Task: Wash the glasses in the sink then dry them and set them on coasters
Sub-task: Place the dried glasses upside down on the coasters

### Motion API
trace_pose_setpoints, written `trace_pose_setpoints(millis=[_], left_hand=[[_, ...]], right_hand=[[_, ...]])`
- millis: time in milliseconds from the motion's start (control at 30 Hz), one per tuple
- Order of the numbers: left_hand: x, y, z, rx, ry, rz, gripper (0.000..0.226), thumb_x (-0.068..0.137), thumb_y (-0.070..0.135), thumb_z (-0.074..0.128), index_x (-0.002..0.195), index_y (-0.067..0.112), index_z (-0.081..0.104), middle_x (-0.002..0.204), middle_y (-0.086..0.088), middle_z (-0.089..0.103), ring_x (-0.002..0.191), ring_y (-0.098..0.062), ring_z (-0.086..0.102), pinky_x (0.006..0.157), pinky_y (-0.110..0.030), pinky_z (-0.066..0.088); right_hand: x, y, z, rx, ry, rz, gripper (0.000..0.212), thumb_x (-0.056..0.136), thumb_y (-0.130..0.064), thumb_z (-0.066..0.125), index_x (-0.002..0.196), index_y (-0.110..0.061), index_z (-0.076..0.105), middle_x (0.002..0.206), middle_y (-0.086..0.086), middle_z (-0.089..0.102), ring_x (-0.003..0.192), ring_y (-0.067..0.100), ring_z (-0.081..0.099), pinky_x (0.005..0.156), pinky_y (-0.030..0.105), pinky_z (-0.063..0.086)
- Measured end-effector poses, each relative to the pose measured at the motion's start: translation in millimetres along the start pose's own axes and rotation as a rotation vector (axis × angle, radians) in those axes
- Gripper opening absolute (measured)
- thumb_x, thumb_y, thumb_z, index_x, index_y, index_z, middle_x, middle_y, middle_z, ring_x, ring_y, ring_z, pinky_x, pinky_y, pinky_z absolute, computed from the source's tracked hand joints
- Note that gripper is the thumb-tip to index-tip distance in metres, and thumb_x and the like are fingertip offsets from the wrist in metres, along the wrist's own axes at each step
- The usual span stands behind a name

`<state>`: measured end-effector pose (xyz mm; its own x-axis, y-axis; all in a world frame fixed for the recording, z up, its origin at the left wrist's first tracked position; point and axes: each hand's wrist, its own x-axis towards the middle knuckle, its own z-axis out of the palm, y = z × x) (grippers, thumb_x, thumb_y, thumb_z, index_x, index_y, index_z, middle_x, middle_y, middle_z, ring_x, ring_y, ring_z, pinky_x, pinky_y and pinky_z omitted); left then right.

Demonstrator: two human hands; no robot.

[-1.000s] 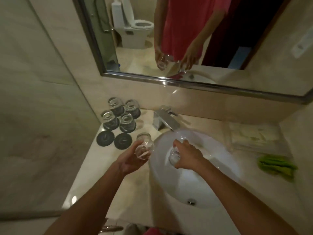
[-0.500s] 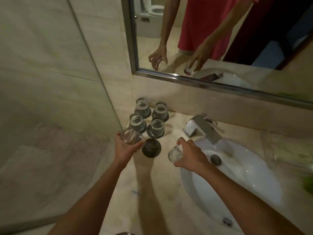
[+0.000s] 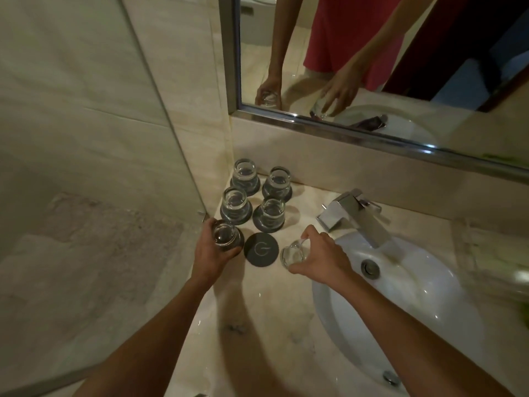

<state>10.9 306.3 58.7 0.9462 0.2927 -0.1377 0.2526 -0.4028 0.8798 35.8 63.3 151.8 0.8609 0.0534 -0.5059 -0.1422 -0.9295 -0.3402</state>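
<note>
Several clear glasses stand upside down on dark round coasters at the back left of the counter, among them a glass (image 3: 270, 214) nearest the front. My left hand (image 3: 211, 253) grips another upturned glass (image 3: 223, 235) over the front-left coaster, which it mostly hides. A bare dark coaster (image 3: 261, 249) with a pale logo lies just right of it. My right hand (image 3: 320, 257) holds a tilted clear glass (image 3: 292, 254) just right of that bare coaster, over the counter beside the white sink (image 3: 406, 299).
A chrome tap (image 3: 355, 216) stands behind the sink basin. A mirror (image 3: 372, 53) above the counter reflects a person's arms and red garment. A glass shower panel (image 3: 86, 167) borders the counter on the left. Something clear and blurred sits at the far right.
Both hands moved from over the sink leftward to the coasters. My left hand brought its glass down onto the front-left coaster. My right hand carried its glass beside the bare coaster.
</note>
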Motion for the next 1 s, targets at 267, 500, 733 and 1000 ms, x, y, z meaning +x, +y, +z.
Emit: trace_pose_setpoints(millis=[267,500,733,1000], left_hand=[[-1.9,3.3,-10.9,0.073,-0.038,0.019,0.092,0.063,0.036,0.093,0.132,0.035,0.033,0.13,-0.001,0.055,0.119,-0.019,0.056,0.101,-0.041,0.049],[-0.9,22.2,-11.9,0.348,0.025,0.163,0.071,0.078,0.034,0.082,0.134,0.008,0.047,0.127,-0.013,0.054,0.114,-0.025,0.05,0.095,-0.036,0.046],[2.4,23.0,-6.3,0.481,-0.009,0.128,0.065,0.086,0.038,0.074,0.136,0.008,0.046,0.131,-0.014,0.053,0.116,-0.029,0.051,0.095,-0.041,0.047],[8.3,16.3,-4.5,0.652,-0.09,0.113,0.087,0.077,0.047,0.078,0.146,0.015,0.036,0.136,-0.013,0.049,0.119,-0.031,0.05,0.092,-0.046,0.051]], right_hand=[[0.4,-9.2,-0.4,0.909,-0.216,0.403,0.067,0.071,-0.044,0.088,0.121,-0.014,0.054,0.111,0.01,0.066,0.093,0.026,0.074,0.064,0.028,0.055],[-6.8,-16.7,18.1,1.366,-0.529,0.552,0.084,0.068,-0.058,0.085,0.121,-0.002,0.053,0.113,0.017,0.072,0.099,0.026,0.074,0.074,0.03,0.054],[-3.3,-19.8,33.6,1.499,-0.506,0.381,0.066,0.076,-0.059,0.076,0.119,-0.009,0.071,0.107,0.009,0.075,0.076,0.013,0.058,0.069,0.024,0.043],[8.2,-27.8,40.4,1.048,-0.048,0.037,0.055,0.07,-0.021,0.092,0.107,-0.03,0.053,0.099,-0.006,0.072,0.084,0.002,0.07,0.072,0.019,0.058]])
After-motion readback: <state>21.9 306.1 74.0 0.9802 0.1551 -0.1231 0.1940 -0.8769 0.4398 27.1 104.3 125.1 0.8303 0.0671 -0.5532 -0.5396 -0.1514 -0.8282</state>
